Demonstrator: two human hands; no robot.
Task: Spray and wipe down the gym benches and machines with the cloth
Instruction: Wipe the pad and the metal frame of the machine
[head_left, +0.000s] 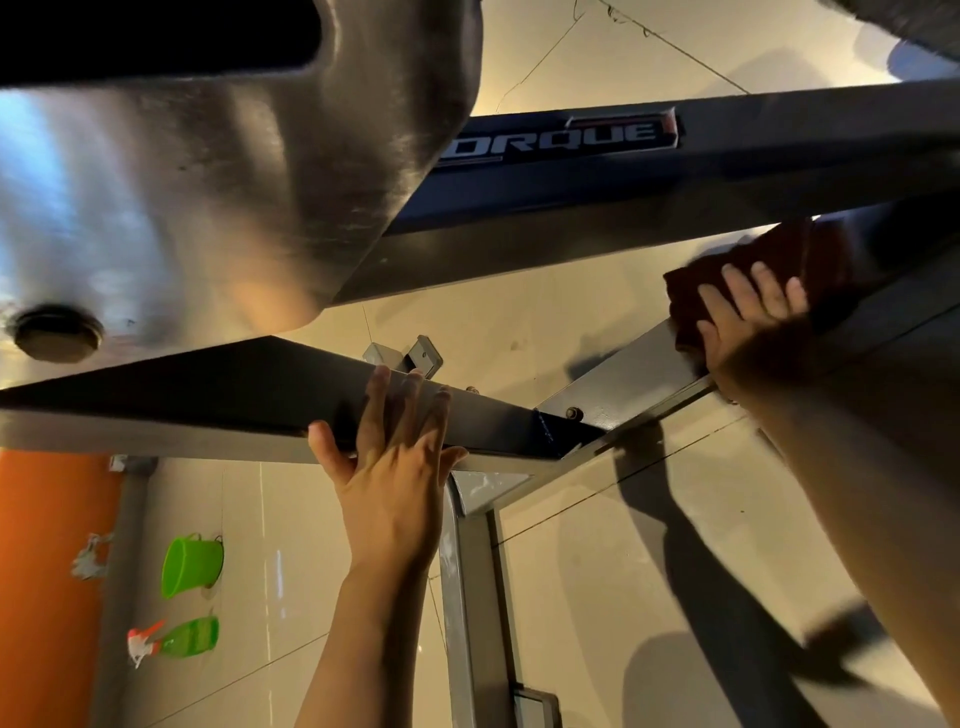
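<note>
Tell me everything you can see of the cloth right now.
The cloth is dark reddish-brown, soft and bunched rather than spread flat. It sits at the right of the view, pressed against the grey metal frame bar where that bar meets the machine's darker beam. The right hand lies over it, fingers curled onto the fabric, hiding its lower part. Its upper edge blurs into shadow, so its full outline cannot be told.
</note>
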